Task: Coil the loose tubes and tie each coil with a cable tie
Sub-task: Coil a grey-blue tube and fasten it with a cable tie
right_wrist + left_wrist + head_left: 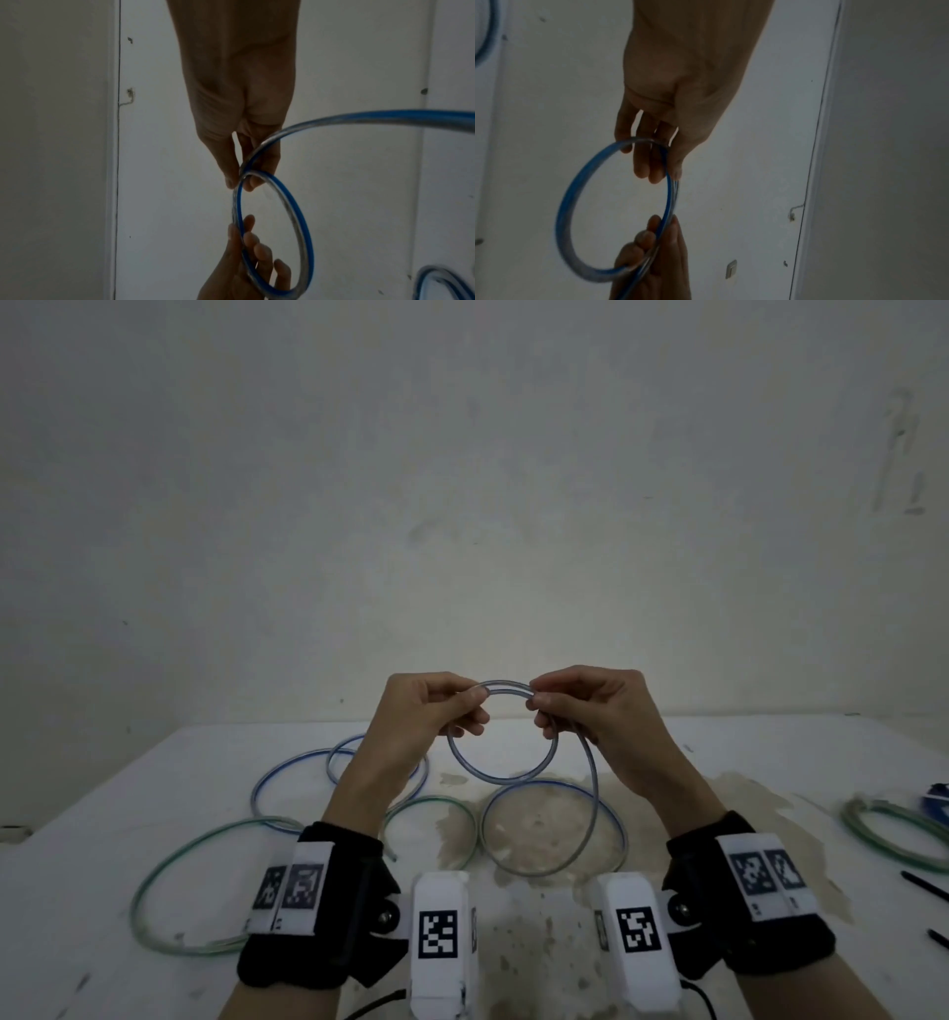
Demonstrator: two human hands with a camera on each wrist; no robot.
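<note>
White table (719,752), stained brown near the middle. On it I see blue-striped tube loops (554,829) centre and left, a loose green tube (169,880) at left, a coiled green tube (893,834) at right, with black cable ties (924,886) near it.

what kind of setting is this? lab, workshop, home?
Probably a makeshift workbench in a plain room, not a fitted lab. A stained white table stands against a bare, scuffed wall; loose tubes lie on it, and black cable ties at the right edge.

Scuffed pale wall (462,480), stained white table (539,906)
</note>
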